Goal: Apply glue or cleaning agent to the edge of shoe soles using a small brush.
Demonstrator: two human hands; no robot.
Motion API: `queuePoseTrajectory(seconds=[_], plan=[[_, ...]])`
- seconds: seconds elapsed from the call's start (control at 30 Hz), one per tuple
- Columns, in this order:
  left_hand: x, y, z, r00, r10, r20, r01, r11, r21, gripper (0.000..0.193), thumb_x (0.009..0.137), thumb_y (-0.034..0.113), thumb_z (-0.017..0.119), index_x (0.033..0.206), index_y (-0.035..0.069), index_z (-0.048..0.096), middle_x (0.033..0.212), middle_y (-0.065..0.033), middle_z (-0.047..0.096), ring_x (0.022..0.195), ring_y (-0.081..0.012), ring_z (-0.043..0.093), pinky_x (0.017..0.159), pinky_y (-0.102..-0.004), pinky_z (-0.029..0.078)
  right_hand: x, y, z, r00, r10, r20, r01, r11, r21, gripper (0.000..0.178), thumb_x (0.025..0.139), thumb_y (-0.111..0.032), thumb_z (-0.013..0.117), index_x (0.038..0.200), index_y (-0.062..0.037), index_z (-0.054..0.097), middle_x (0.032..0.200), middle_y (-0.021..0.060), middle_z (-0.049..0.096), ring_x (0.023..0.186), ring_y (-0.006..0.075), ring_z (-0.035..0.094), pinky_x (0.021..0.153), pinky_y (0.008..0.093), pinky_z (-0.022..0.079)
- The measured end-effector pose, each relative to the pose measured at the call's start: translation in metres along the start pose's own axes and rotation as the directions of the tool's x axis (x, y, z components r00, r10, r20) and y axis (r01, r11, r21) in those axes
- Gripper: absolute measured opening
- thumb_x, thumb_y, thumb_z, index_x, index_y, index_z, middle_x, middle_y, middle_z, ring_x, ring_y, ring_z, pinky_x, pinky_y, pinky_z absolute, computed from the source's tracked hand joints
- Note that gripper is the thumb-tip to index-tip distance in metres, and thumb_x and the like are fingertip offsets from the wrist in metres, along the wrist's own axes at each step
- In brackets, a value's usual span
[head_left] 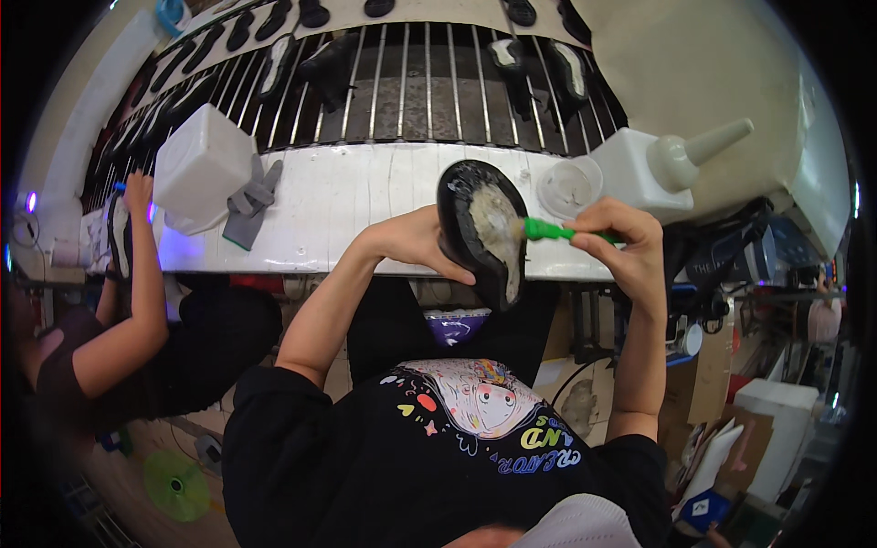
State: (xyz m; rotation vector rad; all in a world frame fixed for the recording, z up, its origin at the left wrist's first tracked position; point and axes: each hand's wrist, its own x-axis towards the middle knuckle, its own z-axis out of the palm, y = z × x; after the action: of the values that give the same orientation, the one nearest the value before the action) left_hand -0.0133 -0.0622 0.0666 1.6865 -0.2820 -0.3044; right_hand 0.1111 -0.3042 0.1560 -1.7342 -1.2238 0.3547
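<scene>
My left hand (413, 243) grips a black shoe (449, 194) from its left side, the thumb low on the near part. The shoe's underside is turned up toward me, with a pale, wet-looking area along its middle inside a black rim. Between the fingers and thumb of my right hand (627, 239) is a green-handled brush (546, 230). Its tip touches the pale area or is right over it; the bristles are hard to make out. Both hands are above the front edge of the white bench (347, 205).
A round clear tub (570, 185) and a white bottle with a beige nozzle (639, 164) stand right. Left are a white plastic container (203, 164) and a grey glove (250, 205). Beyond, a barred rack (411, 87) carries several black shoes. A co-worker's arm (142, 283) reaches in at left.
</scene>
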Motion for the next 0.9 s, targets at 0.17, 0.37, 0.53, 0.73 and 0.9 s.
queuePoseTrajectory(seconds=[0.17,0.37,0.53,0.73,0.9], plan=[[-0.006,-0.021,0.014,0.966,0.034,-0.257,-0.072,0.987,-0.141,0.079,0.060,0.012,0.086,0.128,-0.001,0.047,0.122,-0.0116,0.057,0.113,-0.0185,0.052,0.100,-0.0334,0.040,0.004,0.021,0.025,0.991,-0.015,-0.130,0.016,1.000,0.007,0.013,0.073,-0.002,0.073,0.085,0.0001,0.070,0.077,0.0063,0.064,0.072,0.0123,0.059,0.062,0.0243,0.043],[-0.012,-0.040,0.026,0.905,0.029,-0.424,-0.075,0.993,-0.093,0.077,0.057,0.010,0.086,0.125,0.000,0.051,0.118,-0.0096,0.059,0.113,-0.0204,0.053,0.098,-0.0338,0.041,-0.025,0.049,-0.005,0.978,0.188,0.092,-0.183,0.981,-0.062,0.015,0.073,-0.003,0.073,0.087,0.0018,0.069,0.073,0.0041,0.066,0.064,0.0101,0.054,0.061,0.0229,0.041],[-0.020,-0.084,0.025,0.759,0.021,-0.651,-0.277,0.915,-0.293,0.055,0.071,0.023,0.081,0.114,-0.002,0.057,0.107,-0.0091,0.064,0.101,-0.0167,0.059,0.089,-0.0313,0.046,-0.033,0.083,-0.004,0.843,0.301,-0.446,-0.461,0.831,-0.312,0.016,0.078,-0.010,0.069,0.090,-0.0003,0.067,0.078,0.0104,0.067,0.062,0.0228,0.059,0.059,0.0324,0.045],[-0.018,-0.086,0.047,0.718,-0.203,-0.666,-0.352,0.720,-0.599,0.072,0.086,0.062,0.049,0.125,0.002,0.050,0.118,-0.0092,0.059,0.105,-0.0182,0.058,0.095,-0.0324,0.044,-0.012,0.106,0.024,0.828,0.249,-0.503,-0.561,0.389,-0.731,0.011,0.079,-0.010,0.064,0.082,-0.0013,0.059,0.083,0.0151,0.061,0.076,0.0379,0.063,0.069,0.0445,0.051],[-0.025,-0.114,0.053,0.930,-0.048,-0.364,-0.352,0.162,-0.922,0.078,0.089,0.070,0.025,0.123,0.003,0.050,0.086,-0.0216,0.061,0.065,-0.0336,0.060,0.062,-0.0441,0.051,0.005,0.110,0.023,0.847,0.312,-0.430,-0.515,0.286,-0.808,0.008,0.080,-0.002,0.057,0.081,-0.0005,0.065,0.084,0.0185,0.064,0.075,0.0339,0.067,0.065,0.0400,0.054]])
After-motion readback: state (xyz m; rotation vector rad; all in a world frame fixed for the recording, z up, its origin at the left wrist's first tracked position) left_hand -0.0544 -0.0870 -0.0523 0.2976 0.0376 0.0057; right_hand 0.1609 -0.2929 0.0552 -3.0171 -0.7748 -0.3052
